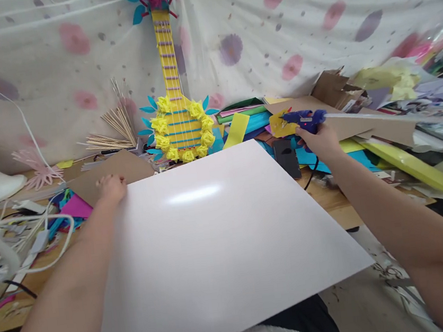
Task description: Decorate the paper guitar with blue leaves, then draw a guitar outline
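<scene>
A large glossy white board (221, 230) slopes from the worktable toward my lap. My left hand (112, 189) is at its far left corner with fingers curled, over a brown cardboard piece (127, 166); the underside of the grip is hidden. Out to the right, my right hand (320, 136) is wrapped round a blue hot glue gun (304, 119), its nozzle pointing left. A long clear glue stick (354, 118) sticks out of its back. Close to the nozzle lies a yellow paper piece (280, 124).
A yellow paper guitar (177, 112) with yellow flowers stands behind the board. Wooden skewers (115, 130) are left of it. A black phone (287, 158) lies below the glue gun. Cardboard and coloured paper (400, 159) crowd the right; white cables (51, 217) the left.
</scene>
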Tool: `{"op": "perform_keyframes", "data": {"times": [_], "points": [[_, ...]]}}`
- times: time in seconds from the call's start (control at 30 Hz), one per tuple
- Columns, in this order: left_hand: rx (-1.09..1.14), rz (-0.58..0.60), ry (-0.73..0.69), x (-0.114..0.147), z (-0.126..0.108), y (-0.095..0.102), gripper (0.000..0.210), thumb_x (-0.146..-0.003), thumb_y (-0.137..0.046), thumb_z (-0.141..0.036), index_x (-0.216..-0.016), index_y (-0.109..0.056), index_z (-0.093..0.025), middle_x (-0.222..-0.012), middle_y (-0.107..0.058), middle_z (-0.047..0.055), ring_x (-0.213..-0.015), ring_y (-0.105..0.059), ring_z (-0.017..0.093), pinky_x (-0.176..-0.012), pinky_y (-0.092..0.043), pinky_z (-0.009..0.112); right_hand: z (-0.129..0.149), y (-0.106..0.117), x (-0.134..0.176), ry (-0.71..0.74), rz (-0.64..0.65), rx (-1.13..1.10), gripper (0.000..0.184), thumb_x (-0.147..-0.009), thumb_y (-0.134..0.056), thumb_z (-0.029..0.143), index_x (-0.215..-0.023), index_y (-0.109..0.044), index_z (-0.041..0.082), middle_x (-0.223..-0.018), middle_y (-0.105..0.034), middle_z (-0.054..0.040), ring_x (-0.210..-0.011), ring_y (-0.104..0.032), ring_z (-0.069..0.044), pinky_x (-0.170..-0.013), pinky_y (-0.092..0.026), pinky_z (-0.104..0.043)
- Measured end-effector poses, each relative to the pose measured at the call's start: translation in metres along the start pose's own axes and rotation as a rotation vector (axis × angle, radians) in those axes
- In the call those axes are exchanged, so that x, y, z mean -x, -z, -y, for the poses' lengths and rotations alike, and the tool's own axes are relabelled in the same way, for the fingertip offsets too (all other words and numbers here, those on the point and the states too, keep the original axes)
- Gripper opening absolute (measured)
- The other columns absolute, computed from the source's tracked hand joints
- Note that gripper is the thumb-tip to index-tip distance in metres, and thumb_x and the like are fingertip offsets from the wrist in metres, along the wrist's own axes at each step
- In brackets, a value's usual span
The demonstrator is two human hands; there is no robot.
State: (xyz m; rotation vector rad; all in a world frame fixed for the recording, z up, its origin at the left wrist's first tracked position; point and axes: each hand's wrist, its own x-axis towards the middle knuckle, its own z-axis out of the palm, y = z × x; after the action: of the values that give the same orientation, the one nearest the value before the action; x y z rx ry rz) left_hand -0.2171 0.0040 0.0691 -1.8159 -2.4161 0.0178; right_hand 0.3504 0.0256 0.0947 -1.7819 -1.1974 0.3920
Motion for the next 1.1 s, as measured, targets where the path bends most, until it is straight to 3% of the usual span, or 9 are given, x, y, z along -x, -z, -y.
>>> {"op": "perform_keyframes", "data": {"times": [0.07,0.13,0.27,0.37,0.47,0.6,0.8,0.97,1.1], "points": [[0.074,-0.104,0.022,0.003,-0.024,-0.003,0.039,-0.086,-0.035,-0.020,-0.115,-0.059,-0.008,-0.117,-0.059,0.019,-0.115,-0.050,0.030,-0.097,-0.035,0.043,-0.004,0.001,-0.006,0.033,0.026,0.117,0.034,-0.077,-0.061,0.041,-0.097,-0.061,0.013,-0.064,-0.063,-0.0055,-0.053,-0.051,-0.012,-0.053,-0.043,-0.025],[0.155,-0.138,-0.032,0.007,-0.049,-0.006,0.040,-0.086,-0.035,-0.021,-0.116,-0.059,-0.010,-0.116,-0.059,0.018,-0.115,-0.050,0.028,-0.097,-0.037,0.039,-0.007,-0.001,-0.008,0.049,0.049,0.141,0.035,-0.077,-0.061,0.043,-0.096,-0.062,0.014,-0.065,-0.064,-0.0057,-0.054,-0.052,-0.012,-0.054,-0.043,-0.025],[0.260,-0.112,-0.216,0.024,-0.105,-0.013,0.047,-0.088,-0.036,-0.036,-0.126,-0.052,-0.012,-0.128,-0.054,0.015,-0.121,-0.047,0.027,-0.102,-0.035,0.037,-0.011,-0.008,-0.005,0.018,0.065,0.039,0.037,-0.075,-0.063,0.045,-0.096,-0.062,0.014,-0.065,-0.062,-0.0048,-0.048,-0.049,-0.011,-0.049,-0.041,-0.026],[0.268,-0.073,-0.388,0.040,-0.143,-0.023,0.060,-0.088,-0.037,-0.045,-0.138,-0.039,-0.012,-0.145,-0.039,0.014,-0.136,-0.031,0.026,-0.113,-0.019,0.039,-0.012,-0.013,-0.004,-0.003,0.043,0.011,0.039,-0.074,-0.065,0.043,-0.100,-0.062,0.014,-0.063,-0.060,-0.0041,-0.048,-0.049,-0.012,-0.048,-0.042,-0.026],[0.247,0.039,-0.415,0.049,-0.167,-0.032,0.073,-0.087,-0.034,-0.055,-0.144,-0.027,-0.010,-0.153,-0.023,0.015,-0.143,-0.014,0.027,-0.116,-0.006,0.046,-0.013,-0.015,-0.004,-0.020,0.049,0.016,0.036,-0.075,-0.064,0.040,-0.099,-0.063,0.014,-0.062,-0.060,-0.0039,-0.048,-0.048,-0.011,-0.049,-0.042,-0.027],[0.231,0.132,-0.396,0.048,-0.175,-0.042,0.074,-0.088,-0.027,-0.058,-0.145,-0.026,-0.011,-0.154,-0.016,0.013,-0.144,-0.008,0.026,-0.115,-0.004,0.049,-0.015,-0.016,-0.004,-0.007,0.064,-0.028,0.030,-0.076,-0.064,0.037,-0.095,-0.062,0.013,-0.061,-0.058,-0.0032,-0.047,-0.046,-0.010,-0.048,-0.042,-0.026],[0.238,0.129,-0.385,0.041,-0.170,-0.046,0.074,-0.088,-0.027,-0.059,-0.145,-0.027,-0.013,-0.155,-0.017,0.012,-0.144,-0.008,0.024,-0.115,-0.004,0.048,-0.015,-0.033,-0.008,0.014,0.005,-0.069,0.031,-0.077,-0.062,0.039,-0.095,-0.060,0.015,-0.066,-0.060,-0.0040,-0.055,-0.056,-0.014,-0.054,-0.047,-0.028],[0.220,0.133,-0.375,0.035,-0.166,-0.045,0.074,-0.088,-0.026,-0.059,-0.146,-0.027,-0.013,-0.155,-0.016,0.011,-0.144,-0.007,0.024,-0.116,-0.005,0.048,-0.006,-0.055,-0.013,0.076,0.154,0.047,0.036,-0.073,-0.065,0.042,-0.097,-0.061,0.015,-0.074,-0.064,-0.0064,-0.068,-0.062,-0.019,-0.061,-0.051,-0.033],[0.183,0.123,-0.373,0.030,-0.160,-0.047,0.074,-0.088,-0.024,-0.059,-0.145,-0.027,-0.013,-0.155,-0.017,0.009,-0.144,-0.008,0.023,-0.116,-0.007,0.046,-0.003,-0.063,-0.016,0.102,0.068,0.083,0.036,-0.075,-0.062,0.042,-0.099,-0.063,0.015,-0.082,-0.066,-0.0096,-0.083,-0.064,-0.024,-0.071,-0.051,-0.036]]}}
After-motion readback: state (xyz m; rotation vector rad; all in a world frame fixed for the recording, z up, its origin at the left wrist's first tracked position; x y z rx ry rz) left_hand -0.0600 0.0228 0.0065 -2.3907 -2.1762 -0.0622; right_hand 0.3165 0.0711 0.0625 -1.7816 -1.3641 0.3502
